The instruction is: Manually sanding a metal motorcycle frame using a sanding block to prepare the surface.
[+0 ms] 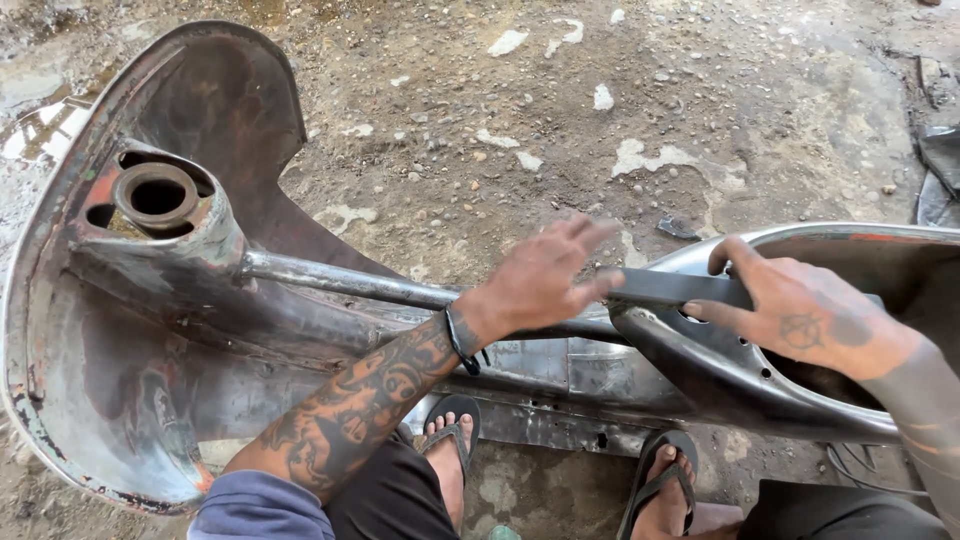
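Head view looks down on a bare scooter frame (150,330) lying across gritty ground (480,110), and it fills most of what you see. Its wide rusty leg shield curves up at the left, with the round steering tube (157,195) open toward you near the top of it. A grey spine tube (340,280) runs right from there to the rear shell (740,370), a hollow silver body that reaches the right edge. Pale paint flakes dot the ground at the far side, and a puddle (40,125) shines at the far left. Your left hand (540,280) hovers over the spine tube, fingers spread flat, its fingertips touching the left end of a dark flat bar (675,288). That bar lies across the near-left rim of the rear shell. Your right hand (800,315) rests on the bar's right end, fingers curled over it and the rim, pressing rather than pinching. A black band (460,340) circles your left wrist. Your feet in black sandals (455,425) stand at the near edge, just below the frame.
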